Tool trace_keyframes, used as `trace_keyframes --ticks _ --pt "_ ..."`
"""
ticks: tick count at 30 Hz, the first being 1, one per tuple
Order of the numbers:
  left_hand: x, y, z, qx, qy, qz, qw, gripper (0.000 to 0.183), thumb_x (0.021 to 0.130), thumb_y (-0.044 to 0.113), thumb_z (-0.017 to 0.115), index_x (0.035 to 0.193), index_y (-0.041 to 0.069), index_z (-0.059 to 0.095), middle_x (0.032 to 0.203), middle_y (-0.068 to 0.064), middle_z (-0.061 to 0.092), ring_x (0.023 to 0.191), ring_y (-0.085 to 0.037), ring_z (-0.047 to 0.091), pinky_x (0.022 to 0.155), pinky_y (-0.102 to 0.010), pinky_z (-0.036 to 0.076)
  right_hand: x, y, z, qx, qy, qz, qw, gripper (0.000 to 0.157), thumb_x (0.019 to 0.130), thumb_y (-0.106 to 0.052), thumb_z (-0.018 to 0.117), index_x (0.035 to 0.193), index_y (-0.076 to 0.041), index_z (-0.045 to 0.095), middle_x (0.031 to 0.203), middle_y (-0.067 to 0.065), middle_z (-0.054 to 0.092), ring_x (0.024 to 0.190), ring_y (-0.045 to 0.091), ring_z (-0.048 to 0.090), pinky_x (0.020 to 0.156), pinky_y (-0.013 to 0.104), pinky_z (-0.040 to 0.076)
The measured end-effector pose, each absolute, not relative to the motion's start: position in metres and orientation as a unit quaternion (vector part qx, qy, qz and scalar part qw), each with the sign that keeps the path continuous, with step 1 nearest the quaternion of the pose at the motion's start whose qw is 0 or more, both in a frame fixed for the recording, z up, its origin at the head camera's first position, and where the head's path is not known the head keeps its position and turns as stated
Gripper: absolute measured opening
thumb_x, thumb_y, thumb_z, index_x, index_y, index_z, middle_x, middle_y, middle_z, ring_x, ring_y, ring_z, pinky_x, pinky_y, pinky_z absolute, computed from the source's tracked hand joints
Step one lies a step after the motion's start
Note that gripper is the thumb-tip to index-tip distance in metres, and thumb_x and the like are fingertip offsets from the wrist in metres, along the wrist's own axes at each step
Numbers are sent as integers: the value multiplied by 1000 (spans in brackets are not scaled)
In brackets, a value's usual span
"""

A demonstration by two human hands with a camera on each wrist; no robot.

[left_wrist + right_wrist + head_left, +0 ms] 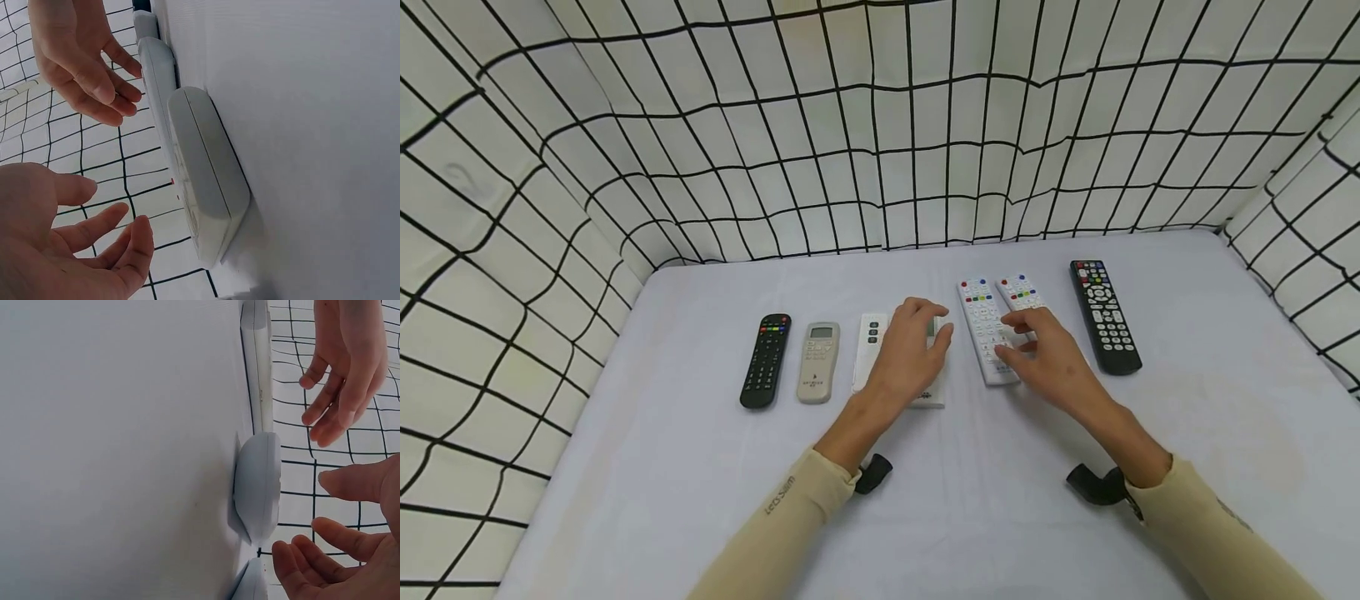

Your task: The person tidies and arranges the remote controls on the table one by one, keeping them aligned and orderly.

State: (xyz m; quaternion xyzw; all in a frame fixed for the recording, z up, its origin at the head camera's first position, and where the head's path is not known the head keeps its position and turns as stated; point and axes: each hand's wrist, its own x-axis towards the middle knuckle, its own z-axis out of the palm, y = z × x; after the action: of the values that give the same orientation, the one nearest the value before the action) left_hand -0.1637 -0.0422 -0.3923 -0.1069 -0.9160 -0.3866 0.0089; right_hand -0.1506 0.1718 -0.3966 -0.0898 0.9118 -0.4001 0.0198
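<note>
My left hand (910, 350) hovers over a white remote control with a small screen (931, 400), mostly hidden beneath it. Its fingers are relaxed, thumb and fingertips apart, with nothing between them. To its left lies a slim white remote (871, 337), partly covered by the hand. My right hand (1048, 358) is held above two white remotes with coloured buttons, the nearer one (983, 321) and a partly hidden one (1017, 287). The right fingers curve loosely around air. In the right wrist view, both the right hand (350, 544) and left hand (350, 369) stand off the remotes.
A black remote (765, 362) and a beige one with a screen (817, 362) lie at the left of the row. Another black remote (1105, 317) lies at the right. The white table (970, 533) is bordered by white walls with black netting (895, 150).
</note>
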Motion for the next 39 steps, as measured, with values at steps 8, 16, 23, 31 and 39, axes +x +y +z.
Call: trace_keyframes --ticks 8,16,23,31,39 --pt "-170 -34 -391 -110 -919 -378 -8 39 106 23 58 142 6 60 149 -13 53 137 -27 55 114 -42 49 -143 177 -404 -93 918 -384 12 47 95 -9 74 138 2 57 131 23 57 114 37 63 100 52 57" --pt "-177 -24 -384 -106 -919 -380 -24 44 107 24 58 146 4 56 153 -15 50 134 -28 57 111 -42 50 -139 181 -406 -98 919 -382 12 49 94 -8 74 138 3 56 130 24 57 113 38 64 99 52 57" --pt "-184 -16 -385 -97 -929 -356 -38 51 106 26 60 151 3 50 158 -15 46 147 -28 48 120 -40 44 -134 182 -406 -92 925 -369 20 54 93 -9 76 140 3 53 131 24 56 109 36 65 96 49 59" --pt "-195 -12 -388 -92 -931 -351 -31 53 105 24 62 151 2 49 159 -17 45 150 -30 45 122 -40 41 -132 180 -405 -87 928 -360 52 62 95 -13 76 145 6 45 134 27 56 104 35 67 91 47 60" --pt "-206 -6 -384 -94 -933 -345 -46 56 104 25 64 152 1 47 158 -18 46 147 -30 48 122 -41 42 -133 178 -407 -92 925 -360 77 71 92 -11 79 148 8 40 136 28 57 110 35 64 96 48 58"
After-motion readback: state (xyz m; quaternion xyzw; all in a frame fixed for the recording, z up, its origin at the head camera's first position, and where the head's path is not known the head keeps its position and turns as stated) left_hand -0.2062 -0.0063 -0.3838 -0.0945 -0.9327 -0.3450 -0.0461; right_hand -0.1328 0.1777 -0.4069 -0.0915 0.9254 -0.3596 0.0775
